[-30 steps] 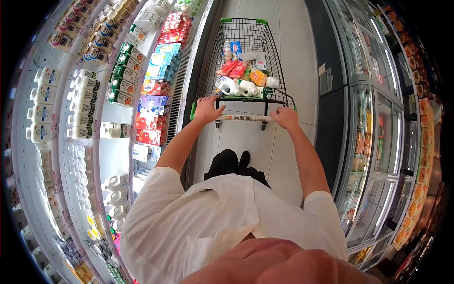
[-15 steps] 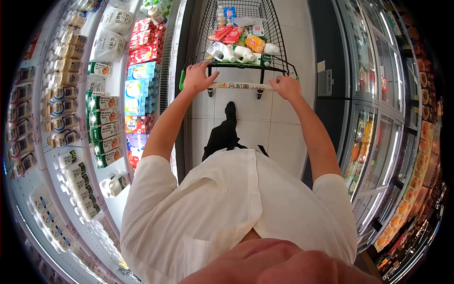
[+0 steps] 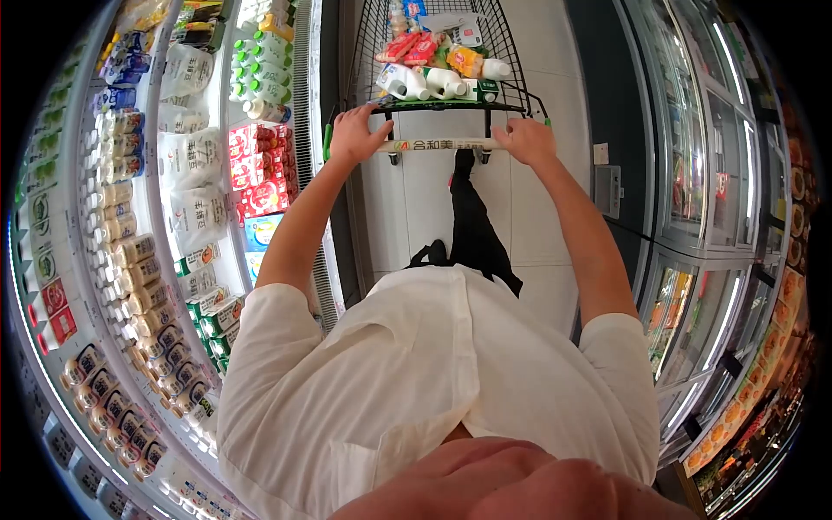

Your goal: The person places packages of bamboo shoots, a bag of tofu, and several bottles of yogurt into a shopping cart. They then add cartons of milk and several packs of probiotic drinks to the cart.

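Observation:
My left hand [image 3: 354, 137] is wrapped over the left end of a shopping cart's pale handlebar [image 3: 442, 145], its thumb lying along the bar. Over the right end, my right hand [image 3: 527, 141] is closed in the same way. Beyond the bar stands the black wire shopping cart [image 3: 518, 65] with green trim. White jugs [image 3: 403, 81] lie at its near end, beside a green-and-white carton [image 3: 482, 90]. Red packets [image 3: 411, 48] and an orange-yellow pack [image 3: 465, 61] rest behind them. Further up is a white printed bag [image 3: 457, 29].
On the left, refrigerated shelves hold bottles [image 3: 260, 78], bagged goods [image 3: 191, 156] and red multipacks [image 3: 260, 169]. Glass-doored freezers [image 3: 719, 139] line the right side. Pale floor tiles [image 3: 542, 208] run between them, with my black-trousered leg [image 3: 475, 217] stepping forward.
I have moved forward with the cart, and the left shelves have slid back past me. My other leg is now in front. Both hands have stayed on the handlebar.

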A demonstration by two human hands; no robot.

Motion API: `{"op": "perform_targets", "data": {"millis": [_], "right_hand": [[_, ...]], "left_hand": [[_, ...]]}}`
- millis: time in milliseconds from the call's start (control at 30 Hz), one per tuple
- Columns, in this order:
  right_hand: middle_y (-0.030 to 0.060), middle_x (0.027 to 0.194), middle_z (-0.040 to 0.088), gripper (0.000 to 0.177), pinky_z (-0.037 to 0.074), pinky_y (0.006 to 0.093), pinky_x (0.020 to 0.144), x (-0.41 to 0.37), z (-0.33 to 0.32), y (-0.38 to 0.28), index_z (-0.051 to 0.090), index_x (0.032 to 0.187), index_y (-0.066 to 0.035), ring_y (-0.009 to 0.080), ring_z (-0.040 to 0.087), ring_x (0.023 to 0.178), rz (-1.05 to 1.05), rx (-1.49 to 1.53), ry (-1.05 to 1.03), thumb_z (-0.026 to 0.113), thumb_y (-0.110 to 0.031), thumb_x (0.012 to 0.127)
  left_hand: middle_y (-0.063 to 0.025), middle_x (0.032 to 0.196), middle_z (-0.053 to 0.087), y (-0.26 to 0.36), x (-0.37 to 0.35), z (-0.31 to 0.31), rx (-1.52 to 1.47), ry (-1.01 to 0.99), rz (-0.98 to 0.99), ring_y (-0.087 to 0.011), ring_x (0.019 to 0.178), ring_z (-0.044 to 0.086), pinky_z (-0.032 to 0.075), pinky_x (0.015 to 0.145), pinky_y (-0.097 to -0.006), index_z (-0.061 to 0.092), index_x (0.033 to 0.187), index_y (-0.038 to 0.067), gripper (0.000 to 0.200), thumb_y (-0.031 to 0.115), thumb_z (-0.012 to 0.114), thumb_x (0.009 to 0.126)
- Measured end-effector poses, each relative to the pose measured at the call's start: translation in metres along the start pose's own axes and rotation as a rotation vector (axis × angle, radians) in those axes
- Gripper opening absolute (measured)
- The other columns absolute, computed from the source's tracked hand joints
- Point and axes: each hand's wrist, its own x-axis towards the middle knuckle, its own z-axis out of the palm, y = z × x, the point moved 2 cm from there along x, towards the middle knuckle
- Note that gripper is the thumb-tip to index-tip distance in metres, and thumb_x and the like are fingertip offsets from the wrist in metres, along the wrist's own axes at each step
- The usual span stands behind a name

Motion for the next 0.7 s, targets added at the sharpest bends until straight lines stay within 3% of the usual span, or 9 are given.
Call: {"op": "perform_targets", "data": {"millis": [400,500,700], "right_hand": [[0.0139,0.089,0.080,0.067,0.061,0.0492,0.085,0.297,-0.134,0.018,0.082,0.094,-0.007,0.0358,0.077,0.089,-0.042,-0.012,-0.073,0.054,-0.068,0.100],[0.0136,0.098,0.082,0.067,0.061,0.0475,0.086,0.378,-0.169,0.022,0.084,0.097,-0.009,0.0344,0.078,0.095,-0.004,-0.013,-0.168,0.054,-0.069,0.101],[0.0145,0.095,0.081,0.068,0.061,0.0473,0.085,0.543,-0.218,0.035,0.084,0.098,-0.009,0.0343,0.078,0.093,-0.059,-0.047,-0.063,0.054,-0.069,0.101]], "left_hand": [[-0.0210,0.148,0.070,-0.037,0.306,-0.041,0.015,0.000,-0.076,-0.0402,0.141,0.061,0.036,0.126,-0.0514,0.067,0.147,0.007,0.069,0.055,0.069,0.098],[-0.0206,0.147,0.070,-0.051,0.388,-0.049,0.010,0.032,-0.087,-0.0402,0.141,0.061,0.036,0.126,-0.0508,0.068,0.147,0.008,0.068,0.054,0.069,0.098],[-0.0216,0.144,0.072,-0.077,0.549,-0.067,-0.012,0.043,-0.115,-0.0409,0.137,0.063,0.038,0.125,-0.0505,0.071,0.141,0.005,0.066,0.054,0.069,0.097]]}}
